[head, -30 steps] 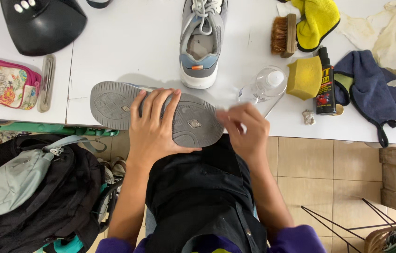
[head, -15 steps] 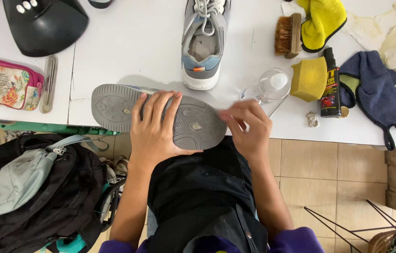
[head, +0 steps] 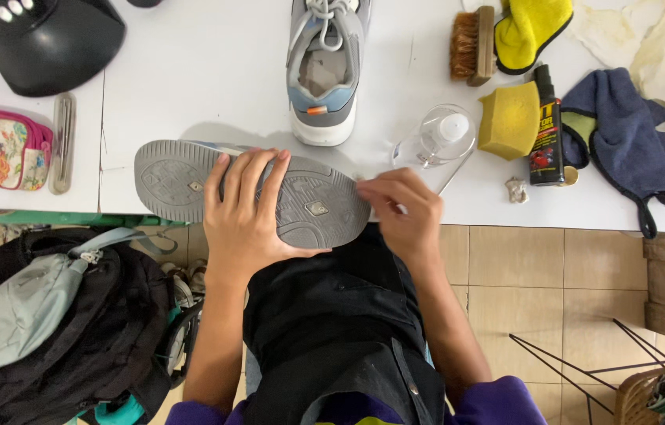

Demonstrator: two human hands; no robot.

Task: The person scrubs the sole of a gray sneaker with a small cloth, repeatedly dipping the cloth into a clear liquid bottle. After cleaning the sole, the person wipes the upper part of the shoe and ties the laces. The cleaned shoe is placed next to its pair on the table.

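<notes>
Your left hand (head: pixel 250 216) lay flat, fingers spread, pinning the upturned grey shoe (head: pixel 250 193) at the bench (head: pixel 191 79) edge while your right hand (head: pixel 399 216) pinched something hidden at its heel; slackening could have tipped it floorward.

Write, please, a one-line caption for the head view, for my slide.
Left hand presses flat on an upturned grey shoe sole at the white table's edge; right hand works at its end.
</notes>
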